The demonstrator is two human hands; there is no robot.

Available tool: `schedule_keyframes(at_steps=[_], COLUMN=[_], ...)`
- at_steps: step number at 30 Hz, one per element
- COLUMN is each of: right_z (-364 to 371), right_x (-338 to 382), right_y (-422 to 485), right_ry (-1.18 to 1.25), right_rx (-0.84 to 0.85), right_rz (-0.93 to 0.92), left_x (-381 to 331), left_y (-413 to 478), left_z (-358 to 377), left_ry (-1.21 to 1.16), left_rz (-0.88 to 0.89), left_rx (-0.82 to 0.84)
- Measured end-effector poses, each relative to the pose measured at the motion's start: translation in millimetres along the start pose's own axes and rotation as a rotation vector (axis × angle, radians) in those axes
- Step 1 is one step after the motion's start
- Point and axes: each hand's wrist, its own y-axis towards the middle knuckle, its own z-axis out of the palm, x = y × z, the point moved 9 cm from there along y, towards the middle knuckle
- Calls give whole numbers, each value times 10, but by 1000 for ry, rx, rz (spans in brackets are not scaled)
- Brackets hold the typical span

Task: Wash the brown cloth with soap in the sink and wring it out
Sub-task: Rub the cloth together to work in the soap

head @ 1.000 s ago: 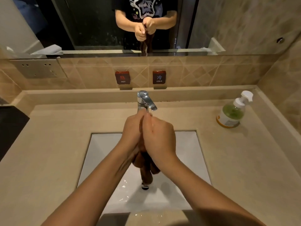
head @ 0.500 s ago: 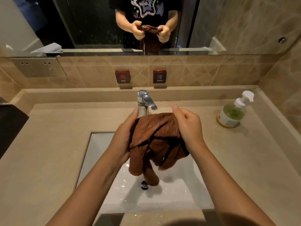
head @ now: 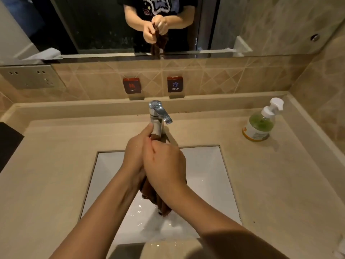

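The left hand (head: pixel 135 156) and right hand (head: pixel 164 165), pressed together, grip the brown cloth (head: pixel 162 206) above the white sink (head: pixel 214 184), its twisted end hanging below them. The tap (head: pixel 158 116) stands just behind. A soap bottle (head: pixel 259 124) sits on the counter (head: pixel 56 165), far right.

A bathroom: a white sink (head: pixel 205 174) sunk in a stone counter (head: pixel 56 156), tap (head: pixel 158 113), wall mirror (head: pixel 93 25), soap bottle (head: pixel 259 124) at the counter's far right corner.
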Motion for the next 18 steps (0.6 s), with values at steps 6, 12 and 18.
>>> schedule_keyframes(at_steps=[6,12,18], right_z=[-117,-92,0], right_x=[-356,-413,-352], right_y=[373,353,102], right_ry=[99,66,27], right_rx=[47,64,1], right_rz=[182,238,148], left_x=[148,73,134], left_y=[-136,-93,-7], left_z=[166,211,168], left_ry=[-143,-84,-8], left_rz=[-74,-20,-4], left_rx=[17,5,26])
